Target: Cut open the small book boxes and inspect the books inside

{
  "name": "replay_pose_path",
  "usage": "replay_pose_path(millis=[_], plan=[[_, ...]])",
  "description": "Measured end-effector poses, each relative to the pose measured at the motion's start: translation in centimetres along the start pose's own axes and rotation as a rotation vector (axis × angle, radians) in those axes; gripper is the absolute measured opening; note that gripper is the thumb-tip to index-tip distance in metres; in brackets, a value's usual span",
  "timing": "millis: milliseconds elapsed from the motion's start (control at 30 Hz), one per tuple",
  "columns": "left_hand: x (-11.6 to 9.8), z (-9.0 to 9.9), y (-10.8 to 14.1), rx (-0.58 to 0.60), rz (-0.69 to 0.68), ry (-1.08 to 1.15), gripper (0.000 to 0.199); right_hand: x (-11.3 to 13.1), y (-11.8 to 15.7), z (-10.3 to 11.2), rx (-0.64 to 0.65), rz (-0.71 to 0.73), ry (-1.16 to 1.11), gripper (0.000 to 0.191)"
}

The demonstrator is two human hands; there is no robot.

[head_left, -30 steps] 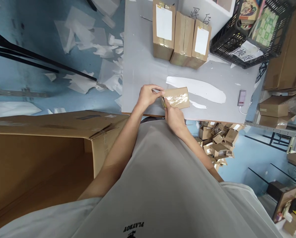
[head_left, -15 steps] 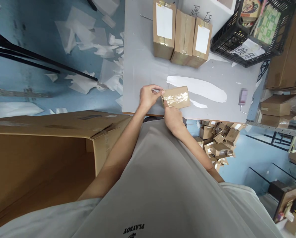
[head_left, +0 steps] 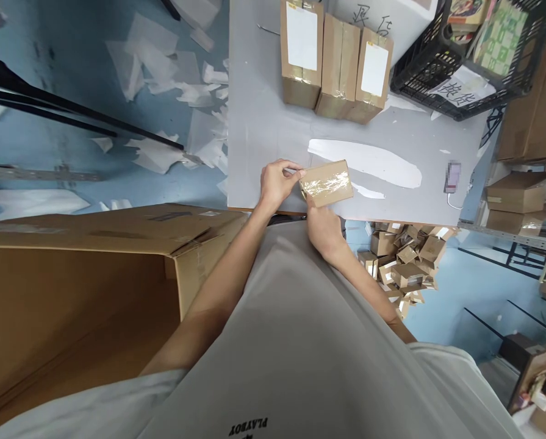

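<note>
A small cardboard box [head_left: 327,184] with shiny clear tape across its upper face lies on the grey table near its front edge. My left hand [head_left: 277,182] pinches the box's left end, thumb and index finger at the upper left corner. Fingers of my right hand [head_left: 324,228] are curled, with the index fingertip touching the lower left edge of the box. Whether that hand holds a loose end of tape cannot be made out. Just behind the box lies a long white paper strip [head_left: 368,163].
Three taped cardboard boxes [head_left: 339,67] stand at the back, beside a white bin [head_left: 382,18] and a black crate [head_left: 465,103]. A phone-like item [head_left: 452,177] with a cable lies at right. A large open carton [head_left: 208,244] is at my left; many small boxes [head_left: 405,268] are heaped below right.
My right index finger has slid down from the box's face to its lower left edge. The left hand keeps its place at the left end.
</note>
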State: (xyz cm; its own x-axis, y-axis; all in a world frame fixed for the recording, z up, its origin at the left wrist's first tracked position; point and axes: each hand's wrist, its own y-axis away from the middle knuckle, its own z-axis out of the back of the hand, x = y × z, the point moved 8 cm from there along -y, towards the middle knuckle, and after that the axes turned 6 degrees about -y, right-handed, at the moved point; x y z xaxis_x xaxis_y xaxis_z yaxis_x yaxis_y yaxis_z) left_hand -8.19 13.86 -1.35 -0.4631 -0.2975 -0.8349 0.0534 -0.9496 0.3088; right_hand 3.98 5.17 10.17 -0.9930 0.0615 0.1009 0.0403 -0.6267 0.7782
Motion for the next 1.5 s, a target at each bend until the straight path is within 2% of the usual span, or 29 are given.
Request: replay_pose_path(millis=[200,300,367,433,500,533,600,667,800,900,967,1033,1100,1200,1300,1500], plan=[[-0.1,0.2,-0.1,-0.01,0.018,0.014,0.015,0.1,-0.5,-0.5,0.008,0.008,-0.042,0.07],[0.0,0.2,-0.2,0.016,0.042,0.042,0.018,-1.2,0.6,-1.0,0.013,0.022,-0.085,0.066],[0.0,0.2,-0.2,0.023,0.048,0.051,0.019,-3.2,1.2,-0.4,-0.068,0.027,-0.177,0.061],[-0.1,0.3,-0.1,0.027,0.042,0.054,0.02,-6.5,1.0,1.1,-0.265,-0.004,-0.32,0.057],[-0.4,0.2,0.0,0.038,0.03,0.051,0.019,-10.7,0.2,2.7,-0.497,-0.119,-0.445,0.05],[-0.6,0.3,-0.1,0.045,0.025,0.046,0.02,-12.7,-0.5,2.9,-0.557,-0.173,-0.508,0.046],[-0.8,0.3,-0.3,0.055,0.015,0.03,0.02,-15.5,-2.4,2.5,-0.578,-0.231,-0.655,0.037],[-1.0,0.5,-0.7,0.061,0.004,0.014,0.02,-16.7,-4.1,1.5,-0.537,-0.213,-0.829,0.031],[-1.6,0.6,-1.8,0.074,-0.046,-0.03,0.021,-16.7,-5.0,-0.7,-0.513,-0.194,-1.007,0.031],[-3.4,0.4,-1.7,0.044,-0.157,-0.134,0.022,-16.1,-4.6,-2.2,-0.513,-0.206,-1.038,0.032],[-5.5,-0.6,-0.8,0.043,-0.301,-0.208,0.024,-15.8,-4.3,-3.0,-0.51,-0.211,-1.061,0.031],[-7.7,-2.7,0.5,0.118,-0.461,-0.251,0.024,-15.7,-4.0,-3.4,-0.507,-0.211,-1.073,0.031],[-9.3,-5.3,1.9,0.244,-0.581,-0.265,0.025,-15.7,-3.6,-3.3,-0.509,-0.204,-1.066,0.03],[-9.9,-7.9,2.8,0.369,-0.652,-0.252,0.03,-15.5,-2.7,-2.6,-0.533,-0.172,-1.012,0.031],[-9.4,-8.6,2.5,0.387,-0.652,-0.244,0.033,-15.2,-1.9,-1.6,-0.563,-0.159,-0.898,0.036],[-9.0,-8.5,2.4,0.37,-0.65,-0.26,0.034,-14.0,-1.8,0.2,-0.572,-0.087,-0.687,0.037]])
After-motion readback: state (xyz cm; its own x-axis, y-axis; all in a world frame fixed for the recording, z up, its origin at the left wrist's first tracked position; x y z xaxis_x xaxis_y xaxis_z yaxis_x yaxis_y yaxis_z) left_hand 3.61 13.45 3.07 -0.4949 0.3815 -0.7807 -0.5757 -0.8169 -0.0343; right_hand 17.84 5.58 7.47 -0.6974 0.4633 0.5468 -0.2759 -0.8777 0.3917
